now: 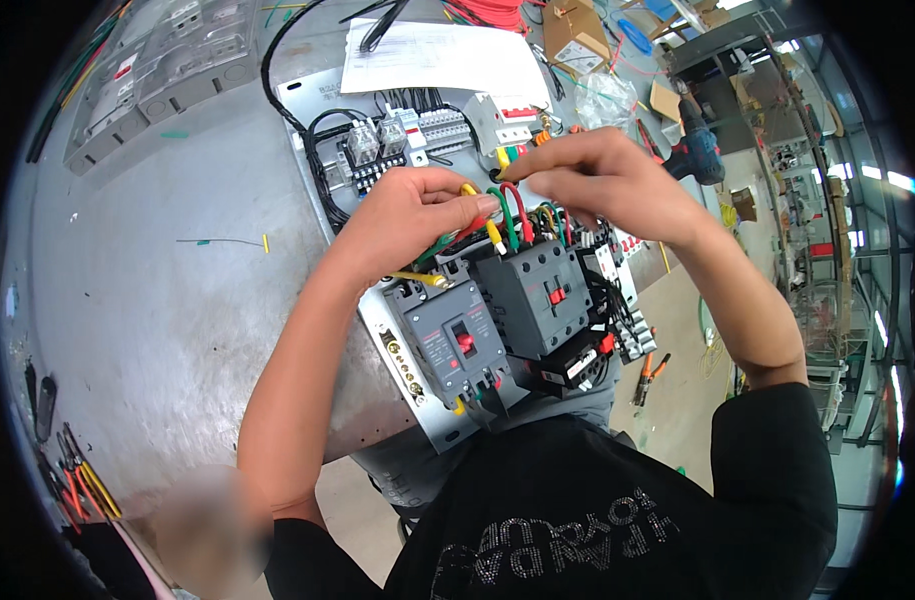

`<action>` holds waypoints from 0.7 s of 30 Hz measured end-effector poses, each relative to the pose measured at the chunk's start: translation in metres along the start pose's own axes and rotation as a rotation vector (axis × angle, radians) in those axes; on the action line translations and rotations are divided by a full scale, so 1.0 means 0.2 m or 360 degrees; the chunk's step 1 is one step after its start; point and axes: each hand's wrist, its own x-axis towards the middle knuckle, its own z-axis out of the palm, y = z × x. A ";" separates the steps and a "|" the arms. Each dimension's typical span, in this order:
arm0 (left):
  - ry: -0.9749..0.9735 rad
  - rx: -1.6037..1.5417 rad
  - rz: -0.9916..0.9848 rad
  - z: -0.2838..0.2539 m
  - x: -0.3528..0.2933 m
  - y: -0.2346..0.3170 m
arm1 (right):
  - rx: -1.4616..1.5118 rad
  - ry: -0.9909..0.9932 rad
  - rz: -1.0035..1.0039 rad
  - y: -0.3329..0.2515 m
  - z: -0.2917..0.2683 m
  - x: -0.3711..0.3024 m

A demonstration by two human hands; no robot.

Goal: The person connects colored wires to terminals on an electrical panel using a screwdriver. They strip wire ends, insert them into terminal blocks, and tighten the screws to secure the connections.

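Beneath my hands lies a metal mounting plate (385,335) carrying electrical parts. My left hand (402,215) is closed, thumb and forefinger pinching a yellow wire (493,232) above the dark devices. Beside it, a green wire (508,222) and a red wire (524,215) arch up from a dark grey contactor (537,300) with a red slider. My right hand (612,185) bends over the wires from the right, fingers curled; whatever lies between its fingertips is hidden. Left of the contactor sits a circuit breaker (447,345) with a red toggle, and a yellow lead (422,278) points toward its upper end.
Relays (364,145) and terminal blocks (444,130) occupy the plate's far part. A paper sheet (437,60) overlaps its far edge. Clear-covered enclosures (167,75) stand at far left, a cordless drill (695,150) at right. Several pliers (82,485) lie at lower left.
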 end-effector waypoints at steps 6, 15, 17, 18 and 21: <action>0.0018 0.0228 -0.0114 0.00 0.02 0.05 | 0.0173 0.0288 -0.0059 0.23 -0.12 -0.22; 0.0000 0.0439 -0.0230 0.05 0.02 0.16 | 0.0281 0.0320 -0.0049 0.49 -0.12 -0.32; 0.0009 0.0390 -0.0217 0.06 0.02 0.17 | 0.0370 0.0364 -0.0026 0.53 -0.11 -0.32; -0.0014 0.0586 -0.0093 0.05 0.01 0.15 | 0.0401 0.0380 -0.0003 0.54 -0.11 -0.32; -0.0063 0.0620 -0.0180 0.03 0.02 0.19 | 0.0398 0.0401 0.0025 0.61 -0.12 -0.30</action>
